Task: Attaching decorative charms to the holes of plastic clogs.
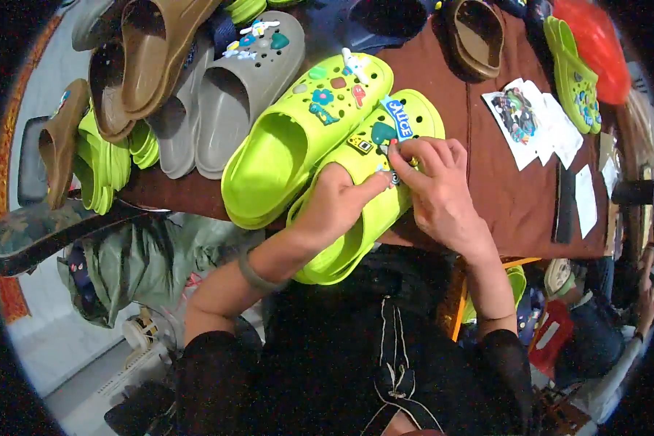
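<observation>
A lime-green clog [423, 110] lies tilted at the near edge of the table, heel toward me. My left hand [334, 207] grips it, fingers inside the upper and thumb pressed on top near the charms. At the same upper, my right hand [443, 192] pinches a small charm that its fingertips mostly hide. A blue lettered charm [397, 120], a dark green charm [382, 133] and a yellow-and-black charm [360, 144] sit just beyond the fingers. Beside it on the left rests the matching lime-green clog [298, 116], with several colourful charms on its toe.
Grey clogs [243, 87] and brown clogs [144, 69] crowd the left of the brown-covered table [512, 211]. At right are white cards [534, 120] with small charms, a lime-green clog [578, 87] and a red plastic bag [596, 47]. Another person's hand [647, 291] shows at far right.
</observation>
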`<state>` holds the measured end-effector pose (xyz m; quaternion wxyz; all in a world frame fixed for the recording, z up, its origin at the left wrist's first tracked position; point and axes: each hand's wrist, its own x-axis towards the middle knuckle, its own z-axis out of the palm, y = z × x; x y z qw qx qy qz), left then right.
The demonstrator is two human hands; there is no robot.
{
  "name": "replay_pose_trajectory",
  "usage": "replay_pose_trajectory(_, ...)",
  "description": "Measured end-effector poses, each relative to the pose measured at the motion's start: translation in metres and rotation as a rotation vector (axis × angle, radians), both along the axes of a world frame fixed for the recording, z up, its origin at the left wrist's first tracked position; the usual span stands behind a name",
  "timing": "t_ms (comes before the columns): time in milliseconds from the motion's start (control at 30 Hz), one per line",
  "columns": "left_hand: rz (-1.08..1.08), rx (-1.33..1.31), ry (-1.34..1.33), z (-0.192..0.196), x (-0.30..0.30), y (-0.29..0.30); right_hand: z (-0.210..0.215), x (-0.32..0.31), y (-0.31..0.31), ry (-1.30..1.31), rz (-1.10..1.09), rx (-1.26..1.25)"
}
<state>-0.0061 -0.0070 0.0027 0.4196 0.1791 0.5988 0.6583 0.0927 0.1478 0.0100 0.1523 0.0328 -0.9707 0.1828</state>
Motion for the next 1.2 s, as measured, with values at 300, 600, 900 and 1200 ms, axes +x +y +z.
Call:
replay_pose_trajectory(300, -0.023, 0.026, -0.142, 0.017, -0.004, 0.004, -0.02, 0.023, 0.035, 0.142, -0.159, -0.969)
replay_pose_trajectory(600, 0.039, -0.063, -0.196, 0.015, -0.001, 0.006, -0.02, 0.008, 0.022, 0.22, -0.195, -0.579)
replay_pose_trajectory(900, 0.004, -0.117, -0.151, 0.017, 0.0, 0.006, -0.02, 0.003, 0.042, 0.099, -0.016, -0.538)
replay_pose_trajectory(1200, 0.006, -0.08, -0.151, 0.015, -0.002, 0.006, -0.016, 0.0, 0.041, 0.064, -0.038, -0.562)
